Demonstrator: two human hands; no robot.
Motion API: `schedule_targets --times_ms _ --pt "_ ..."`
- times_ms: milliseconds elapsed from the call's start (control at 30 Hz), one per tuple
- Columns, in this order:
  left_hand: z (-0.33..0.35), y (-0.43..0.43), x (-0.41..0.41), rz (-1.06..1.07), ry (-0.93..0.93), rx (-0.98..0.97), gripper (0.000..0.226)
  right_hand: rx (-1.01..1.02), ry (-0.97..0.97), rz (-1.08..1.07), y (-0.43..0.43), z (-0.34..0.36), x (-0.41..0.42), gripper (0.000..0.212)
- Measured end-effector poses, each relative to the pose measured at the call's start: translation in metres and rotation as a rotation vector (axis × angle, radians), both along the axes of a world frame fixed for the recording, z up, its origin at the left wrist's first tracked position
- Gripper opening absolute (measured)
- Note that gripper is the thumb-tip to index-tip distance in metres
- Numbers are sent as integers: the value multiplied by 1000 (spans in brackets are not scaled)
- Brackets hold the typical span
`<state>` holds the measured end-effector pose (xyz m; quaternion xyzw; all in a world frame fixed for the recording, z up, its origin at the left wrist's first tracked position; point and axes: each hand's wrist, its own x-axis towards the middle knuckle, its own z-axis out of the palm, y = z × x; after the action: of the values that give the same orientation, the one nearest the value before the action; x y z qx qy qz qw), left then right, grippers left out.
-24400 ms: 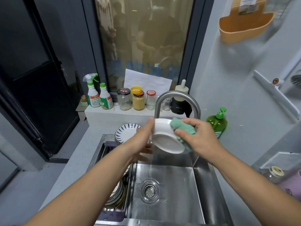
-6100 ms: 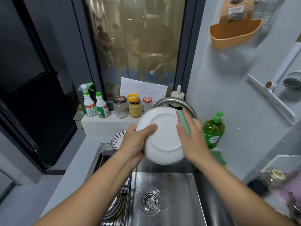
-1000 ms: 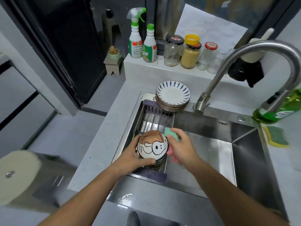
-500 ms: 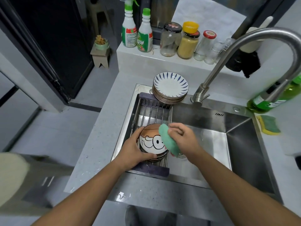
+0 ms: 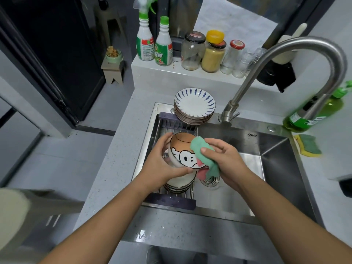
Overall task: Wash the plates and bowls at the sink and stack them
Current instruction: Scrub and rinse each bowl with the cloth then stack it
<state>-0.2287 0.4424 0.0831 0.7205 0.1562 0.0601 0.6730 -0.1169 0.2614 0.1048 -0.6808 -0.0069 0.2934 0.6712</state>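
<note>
Green cloth (image 5: 202,151) bunched in our right hand (image 5: 227,161) looks mid-scrub on the cartoon bowl (image 5: 182,151), which our left hand (image 5: 164,163) grips, tilted, over the sink's (image 5: 276,168) left side. Next up is probably a rinse under the faucet (image 5: 304,46) (no water running that we can see). Count: one bowl in hand, one bowl stack (image 5: 180,184) right below, one plate stack (image 5: 194,106) at the sink's back-left corner.
</note>
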Motion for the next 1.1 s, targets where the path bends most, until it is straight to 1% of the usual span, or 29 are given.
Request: schedule_targets --times_ms 100,200,267,333,400,467,567,667,800,867,933,1100 --pt "19 -8 16 -41 -51 -145 105 77 43 -43 -9 21 3 33" --pt "33 -24 32 -117 -106 -260 106 139 63 -78 -20 43 6 27" --pt "42 -36 42 -145 -113 -402 107 123 43 -103 -28 56 9 23" --pt "50 -50 53 -167 -104 -541 105 84 10 -183 -40 69 15 21" --pt "57 -61 61 -163 -94 -624 104 25 -52 -278 -53 79 24 20" --pt "64 -75 70 -159 -74 -654 106 -13 -129 -331 -75 90 34 17" --pt "76 -88 83 -194 -37 -623 102 -72 -249 -327 -103 109 47 17" --pt "93 -101 99 -270 -5 -557 88 -99 -334 -304 -131 128 57 14" --pt "115 -123 119 -332 18 -363 85 -199 -482 -206 -163 143 73 14" --pt "124 -131 128 -362 28 -262 85 -212 -493 -184 -172 147 82 13" --pt "133 -142 137 -370 27 -200 85 -214 -487 -140 -181 151 91 14" --pt "149 -154 155 -362 41 -134 87 -195 -474 -47 -195 148 110 13"
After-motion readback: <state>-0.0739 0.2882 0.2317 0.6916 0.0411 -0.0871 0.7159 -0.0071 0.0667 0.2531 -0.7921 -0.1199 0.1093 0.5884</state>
